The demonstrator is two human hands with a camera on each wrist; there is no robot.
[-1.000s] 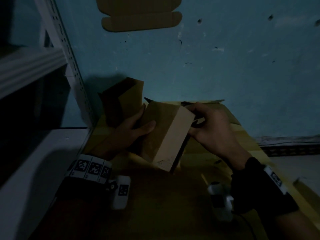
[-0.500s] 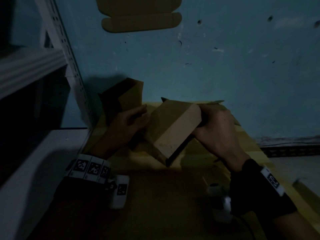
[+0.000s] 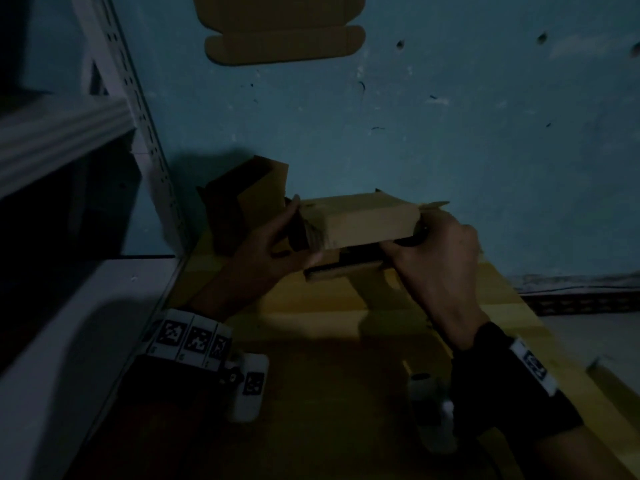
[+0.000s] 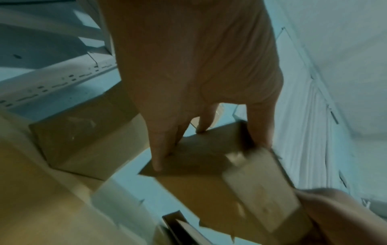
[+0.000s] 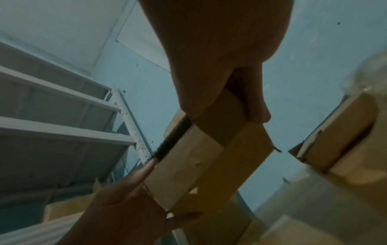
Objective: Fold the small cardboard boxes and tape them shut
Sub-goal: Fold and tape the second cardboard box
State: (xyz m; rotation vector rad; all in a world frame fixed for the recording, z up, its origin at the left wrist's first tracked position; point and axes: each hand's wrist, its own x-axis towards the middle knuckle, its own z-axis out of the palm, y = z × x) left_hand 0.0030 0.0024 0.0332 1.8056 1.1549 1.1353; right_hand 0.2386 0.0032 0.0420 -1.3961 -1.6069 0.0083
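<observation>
A small brown cardboard box is held level above the yellow table between both hands. My left hand grips its left end, fingers on the far face and thumb on the near side. My right hand holds the right end with thumb and fingers curled round it. A loose flap hangs under the box. The box shows blurred in the left wrist view. No tape is visible on it.
A second folded box stands against the blue wall behind the left hand. A flat cardboard blank hangs on the wall above. White metal shelving runs along the left. More cardboard lies to the right.
The box has turned from standing tilted on end to lying level. Both hands have risen a little and shifted to its ends.
</observation>
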